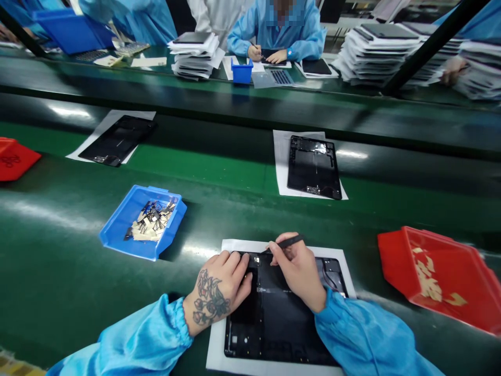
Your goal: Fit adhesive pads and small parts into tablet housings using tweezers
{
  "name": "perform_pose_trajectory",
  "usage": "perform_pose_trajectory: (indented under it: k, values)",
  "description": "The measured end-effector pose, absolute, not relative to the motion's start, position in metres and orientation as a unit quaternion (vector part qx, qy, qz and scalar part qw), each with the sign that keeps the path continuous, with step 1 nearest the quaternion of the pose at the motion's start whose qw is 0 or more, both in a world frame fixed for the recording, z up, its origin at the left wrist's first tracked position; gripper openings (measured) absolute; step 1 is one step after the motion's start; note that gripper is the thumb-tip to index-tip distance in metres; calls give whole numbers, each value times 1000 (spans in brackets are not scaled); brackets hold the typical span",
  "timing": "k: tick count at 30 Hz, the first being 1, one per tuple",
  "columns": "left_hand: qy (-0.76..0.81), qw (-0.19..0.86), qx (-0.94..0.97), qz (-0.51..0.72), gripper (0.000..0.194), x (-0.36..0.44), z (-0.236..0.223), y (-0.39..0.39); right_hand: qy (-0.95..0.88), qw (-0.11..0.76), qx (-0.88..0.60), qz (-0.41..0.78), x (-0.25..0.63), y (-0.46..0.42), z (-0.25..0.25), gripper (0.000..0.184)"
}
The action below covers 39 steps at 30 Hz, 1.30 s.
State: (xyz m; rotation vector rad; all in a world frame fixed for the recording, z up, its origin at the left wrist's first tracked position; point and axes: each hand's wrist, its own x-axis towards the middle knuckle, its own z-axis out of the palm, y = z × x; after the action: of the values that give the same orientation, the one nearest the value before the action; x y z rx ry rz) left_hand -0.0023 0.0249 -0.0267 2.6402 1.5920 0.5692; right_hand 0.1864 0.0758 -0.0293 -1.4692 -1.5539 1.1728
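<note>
A black tablet housing (289, 324), its inner side facing up, lies on a white paper sheet (217, 344) in front of me. My left hand (221, 290) rests over its upper left corner. The fingertips press down near the top edge, with the thumb apart from them. Between the fingers of my right hand (297, 266) is a slim black hand tool (290, 241), tweezers or a pry stick; I cannot tell which. Its thin tip points left at the housing's top edge, close to my left index finger. A black cable (329, 275) shows right of my right hand.
A blue bin (111, 232) with small strips and cables stands left; a red bin (395, 266) with cream-coloured pieces stands right. Two more tablet housings (117, 138) (315, 169) lie on paper along the green belt (219, 169). Co-workers (276, 36) sit behind stacked papers (195, 57).
</note>
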Motion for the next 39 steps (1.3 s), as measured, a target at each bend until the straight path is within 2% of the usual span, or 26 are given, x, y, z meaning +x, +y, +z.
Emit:
perform_pose_trajectory:
  k: [9,18,22,29,34,39]
  values:
    - [500,1,840,209,31,-2,-28,26,-621,335,-566,425,186,75,-27,21]
    - [505,120,832,195,37,-7,-23,28,-663,333,-556,374,185,71,-24,16]
    - [501,135,833,194,38,-8,-23,31,-681,330,-547,358,186,71,-23,14]
    - [507,133,836,163,40,-5,-22,33,-661,378,-565,319,194,72,-25,17]
    - [506,136,838,153,44,-5,-19,33,-649,398,-551,342,192,72,-28,16]
    - [490,185,834,171,41,-13,-19,34,-624,385,-523,435,191,73,-26,22]
